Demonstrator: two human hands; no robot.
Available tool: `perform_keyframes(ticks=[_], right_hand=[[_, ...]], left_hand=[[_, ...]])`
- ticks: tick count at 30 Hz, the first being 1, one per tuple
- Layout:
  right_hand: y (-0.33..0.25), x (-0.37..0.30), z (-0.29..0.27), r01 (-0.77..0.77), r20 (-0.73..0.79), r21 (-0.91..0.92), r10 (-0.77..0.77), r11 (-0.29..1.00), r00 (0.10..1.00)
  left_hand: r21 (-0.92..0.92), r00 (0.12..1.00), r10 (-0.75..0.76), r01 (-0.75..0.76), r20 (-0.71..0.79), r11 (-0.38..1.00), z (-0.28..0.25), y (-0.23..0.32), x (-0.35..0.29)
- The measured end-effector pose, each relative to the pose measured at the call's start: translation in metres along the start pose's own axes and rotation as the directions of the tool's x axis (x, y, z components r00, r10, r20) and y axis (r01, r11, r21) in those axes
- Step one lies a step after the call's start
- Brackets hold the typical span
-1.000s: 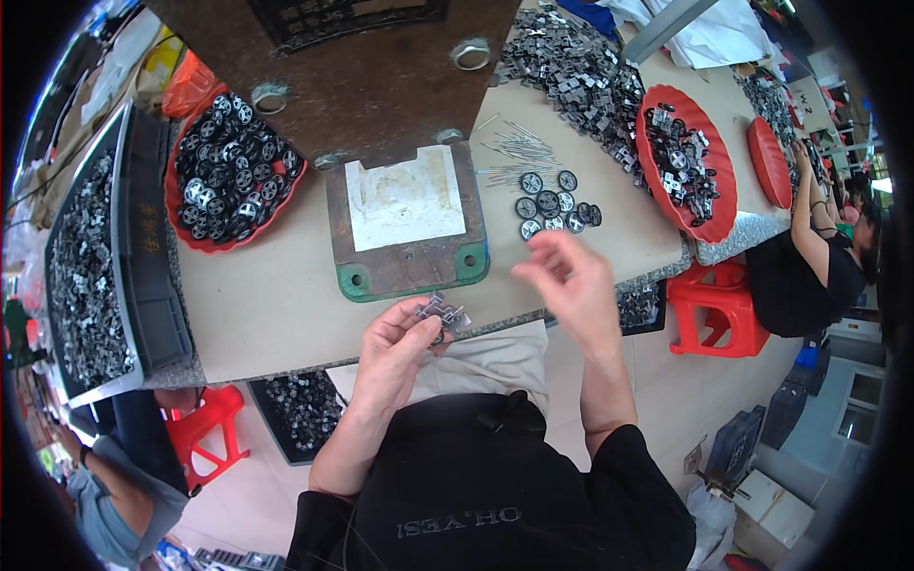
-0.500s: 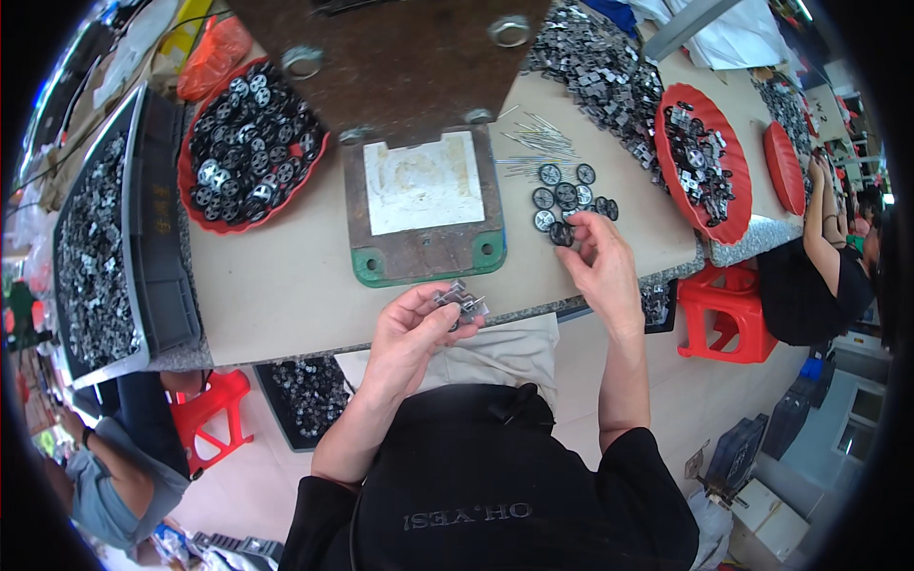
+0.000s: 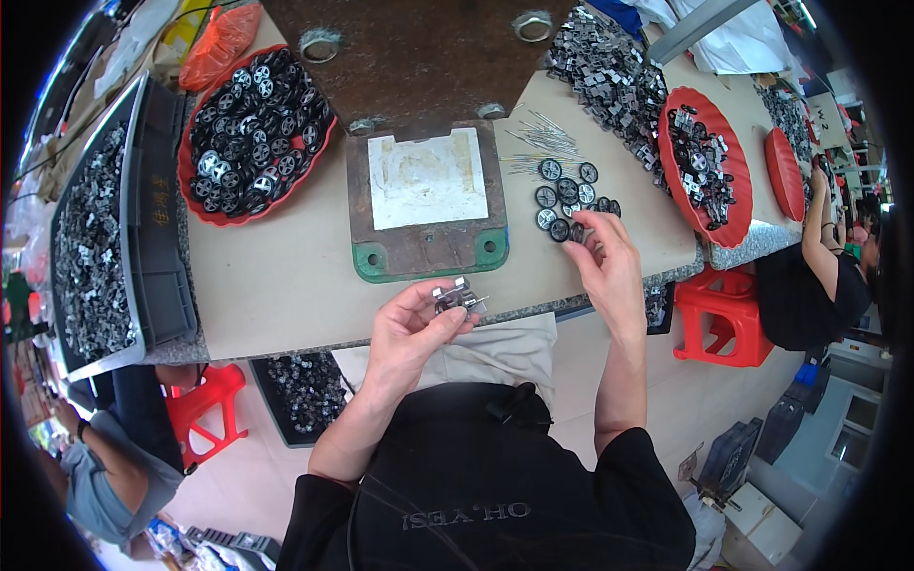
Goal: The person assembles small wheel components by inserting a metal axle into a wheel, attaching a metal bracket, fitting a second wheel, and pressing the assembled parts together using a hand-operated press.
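**Left hand grips metal bracket; right hand at dark wheel**

Head view: the bracket, just in front of the table edge, is partly covered by the left thumb and fingers; a thin pin pokes out of it, rest of its shape hard to read. The dark wheel sits between right thumb and forefinger, half hidden; can't tell if it's pinched or only touched. Brown metal block cut off by top edge, covers the table behind it. Far rim areas blurred and dark.

Around: loose wheels clustered just beside the right fingertips, thin pins scattered beyond them. Heap of metal parts farther back, next to right red dish. Left red dish piled with wheels; grey bin of small parts left of it. Green-edged base stands between the hands' work and the block. Red stool and a co-worker in a dark top at right.

Materials: bracket grey, shiny, angular. Wheels round, black, silvery spokes. Dishes have scalloped rims. Block scuffed, rusty-looking, welded rings. White pad on base, flat, stained yellowish. Table top smooth beige, speckled edge.
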State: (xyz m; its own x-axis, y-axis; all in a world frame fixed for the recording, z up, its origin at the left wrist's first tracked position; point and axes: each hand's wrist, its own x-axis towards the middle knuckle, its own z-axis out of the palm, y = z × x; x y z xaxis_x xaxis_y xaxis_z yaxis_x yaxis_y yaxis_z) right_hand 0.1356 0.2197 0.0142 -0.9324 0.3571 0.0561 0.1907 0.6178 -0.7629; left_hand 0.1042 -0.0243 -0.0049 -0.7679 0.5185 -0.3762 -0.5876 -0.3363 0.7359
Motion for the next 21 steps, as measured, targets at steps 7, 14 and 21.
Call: perform_keyframes(ticks=[7,14,21], right_hand=[[0.0,-0.021,0.015,-0.391,0.524,0.779,-0.166,0.491,0.835],[-0.01,-0.028,0.034,-0.409,0.55,0.764,-0.171,0.5,0.818],[-0.013,-0.028,0.037,-0.384,0.537,0.773,-0.199,0.505,0.82]], left_hand=[[0.159,0.996,0.093,-0.093,0.012,0.983,0.013,0.005,-0.004],[0.32,0.986,0.157,-0.132,-0.052,0.938,0.012,0.002,-0.006],[0.337,0.985,0.17,-0.146,-0.042,0.93,0.012,0.0,-0.006]])
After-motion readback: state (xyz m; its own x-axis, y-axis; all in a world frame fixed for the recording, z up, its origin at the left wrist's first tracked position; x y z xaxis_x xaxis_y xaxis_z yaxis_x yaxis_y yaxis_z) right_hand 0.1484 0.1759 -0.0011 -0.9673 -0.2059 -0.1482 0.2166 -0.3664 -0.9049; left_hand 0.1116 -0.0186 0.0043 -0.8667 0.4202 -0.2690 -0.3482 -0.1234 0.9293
